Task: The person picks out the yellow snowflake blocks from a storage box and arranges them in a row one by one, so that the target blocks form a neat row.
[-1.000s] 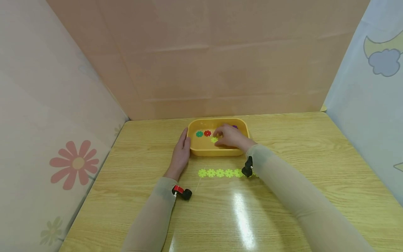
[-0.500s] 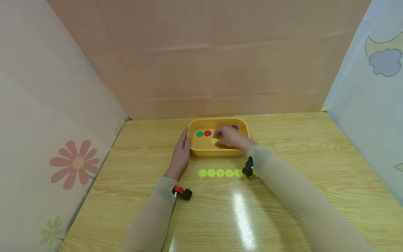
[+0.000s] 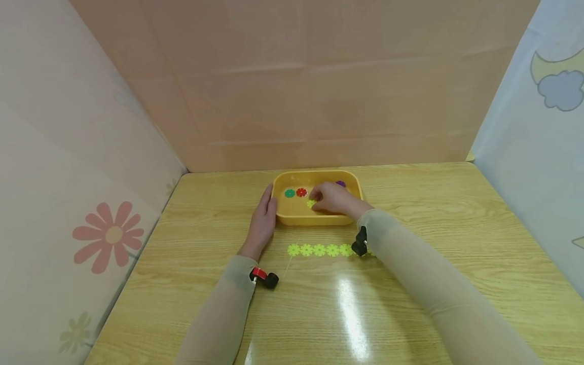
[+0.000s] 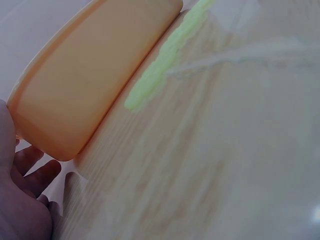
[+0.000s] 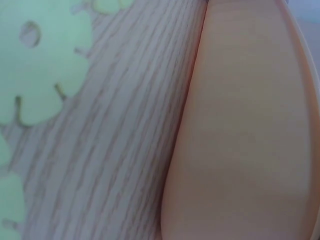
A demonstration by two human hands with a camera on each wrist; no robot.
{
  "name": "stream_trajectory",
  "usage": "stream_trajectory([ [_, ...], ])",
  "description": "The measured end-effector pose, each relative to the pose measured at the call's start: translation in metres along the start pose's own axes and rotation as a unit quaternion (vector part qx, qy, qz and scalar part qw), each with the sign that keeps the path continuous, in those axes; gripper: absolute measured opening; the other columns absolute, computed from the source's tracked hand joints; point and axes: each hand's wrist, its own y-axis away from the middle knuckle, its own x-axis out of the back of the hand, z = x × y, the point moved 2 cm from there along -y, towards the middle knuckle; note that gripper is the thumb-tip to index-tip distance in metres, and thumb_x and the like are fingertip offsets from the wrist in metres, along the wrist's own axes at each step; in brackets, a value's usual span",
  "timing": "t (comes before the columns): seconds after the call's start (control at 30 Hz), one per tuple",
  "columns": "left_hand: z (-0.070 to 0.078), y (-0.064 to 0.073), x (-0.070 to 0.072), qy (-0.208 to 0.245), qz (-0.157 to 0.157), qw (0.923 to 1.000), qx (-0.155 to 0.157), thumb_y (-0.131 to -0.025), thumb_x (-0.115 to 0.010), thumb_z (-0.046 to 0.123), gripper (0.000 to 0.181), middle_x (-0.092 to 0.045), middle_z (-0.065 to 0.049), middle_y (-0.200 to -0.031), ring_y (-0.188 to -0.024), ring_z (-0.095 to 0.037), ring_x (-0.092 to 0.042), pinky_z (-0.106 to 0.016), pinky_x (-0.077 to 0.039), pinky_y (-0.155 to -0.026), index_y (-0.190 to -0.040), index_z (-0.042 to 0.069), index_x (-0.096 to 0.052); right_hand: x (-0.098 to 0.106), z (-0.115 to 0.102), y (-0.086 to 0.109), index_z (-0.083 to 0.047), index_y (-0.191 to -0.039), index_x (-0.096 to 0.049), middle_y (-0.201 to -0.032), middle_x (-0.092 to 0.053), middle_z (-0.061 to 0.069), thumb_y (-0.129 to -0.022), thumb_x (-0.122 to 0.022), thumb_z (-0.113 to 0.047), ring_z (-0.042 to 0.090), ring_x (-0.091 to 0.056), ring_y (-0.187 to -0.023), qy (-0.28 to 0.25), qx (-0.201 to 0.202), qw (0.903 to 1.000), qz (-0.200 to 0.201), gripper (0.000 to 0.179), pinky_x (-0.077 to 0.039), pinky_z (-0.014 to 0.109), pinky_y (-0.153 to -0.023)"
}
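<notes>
An orange-yellow plastic tray [image 3: 319, 221] stands on the wooden table. My left hand [image 3: 263, 220] lies along its left wall, fingers fairly straight; in the left wrist view the fingers [image 4: 42, 177] touch the tray's corner. My right hand [image 3: 331, 196] reaches over the front rim into the tray and pinches a yellow-green flower-shaped disc [image 3: 311, 204] between thumb and fingers. Inside, to the left, lie a green flower disc [image 3: 289, 193] and a red one [image 3: 301, 192]. Behind the right hand a purple disc [image 3: 340, 184] shows partly. The right wrist view shows the tray's outer wall, not the hand.
In front of the tray runs a straight row of several yellow-green flower discs [image 3: 319, 250], its right end covered by the right wrist and sleeve. A pinkish panel [image 3: 319, 101] closes off the back, and printed panels flank both sides of the table [image 3: 196, 228].
The right thumb and fingers have closed in slightly on the yellow-green disc, which has shifted a little toward the front rim. The left hand stays at the tray's side.
</notes>
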Motion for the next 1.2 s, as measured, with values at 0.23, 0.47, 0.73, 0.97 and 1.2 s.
stream_trajectory([
  [0.23,0.000,0.000,0.000,0.001,0.000,1.0000,-0.001,-0.122,-0.035,0.039,0.058,-0.029,0.002,-0.180,-0.166,-0.022,-0.025,-0.047,-0.023,-0.135,-0.178,0.028,-0.025,0.001,-0.001,0.000,-0.001,-0.124,-0.078,-0.119,-0.078,0.012,-0.101,-0.083,-0.019,0.029,-0.071,-0.111,0.008,0.000,0.9999,0.015,0.029,-0.057,0.046,-0.105],
  [0.47,0.000,0.003,-0.002,-0.001,-0.002,1.0000,-0.007,-0.122,-0.035,0.038,0.059,-0.030,0.000,-0.180,-0.166,-0.025,-0.026,-0.049,-0.023,-0.135,-0.178,0.024,-0.025,0.005,0.000,0.006,0.000,-0.128,-0.077,-0.119,-0.078,0.013,-0.102,-0.081,-0.018,0.029,-0.071,-0.110,-0.013,0.003,0.9994,0.033,0.032,-0.058,0.046,-0.102],
  [0.73,0.000,0.007,-0.004,-0.002,-0.012,0.9999,-0.005,-0.122,-0.035,0.039,0.059,-0.028,0.001,-0.181,-0.167,-0.024,-0.024,-0.049,-0.022,-0.135,-0.178,0.025,-0.025,0.014,-0.003,0.026,0.001,-0.135,-0.076,-0.117,-0.076,0.013,-0.105,-0.076,-0.018,0.029,-0.066,-0.105,-0.055,0.012,0.9970,0.053,0.035,-0.056,0.046,-0.094],
  [0.97,-0.002,0.012,-0.002,-0.005,-0.013,0.9999,0.001,-0.121,-0.035,0.042,0.060,-0.028,0.002,-0.181,-0.167,-0.024,-0.024,-0.048,-0.022,-0.135,-0.178,0.027,-0.025,0.026,0.000,0.054,0.000,-0.137,-0.075,-0.117,-0.074,0.012,-0.105,-0.077,-0.016,0.028,-0.063,-0.102,-0.063,0.015,0.9941,0.087,0.036,-0.054,0.044,-0.087],
  [1.2,-0.003,0.012,0.003,-0.012,-0.010,0.9999,-0.001,-0.121,-0.034,0.044,0.060,-0.027,0.002,-0.181,-0.167,-0.024,-0.024,-0.049,-0.022,-0.135,-0.178,0.027,-0.024,0.038,0.013,0.078,-0.004,-0.139,-0.074,-0.121,-0.073,0.013,-0.106,-0.077,-0.018,0.029,-0.064,-0.102,-0.065,0.010,0.9887,0.135,0.036,-0.054,0.046,-0.086],
])
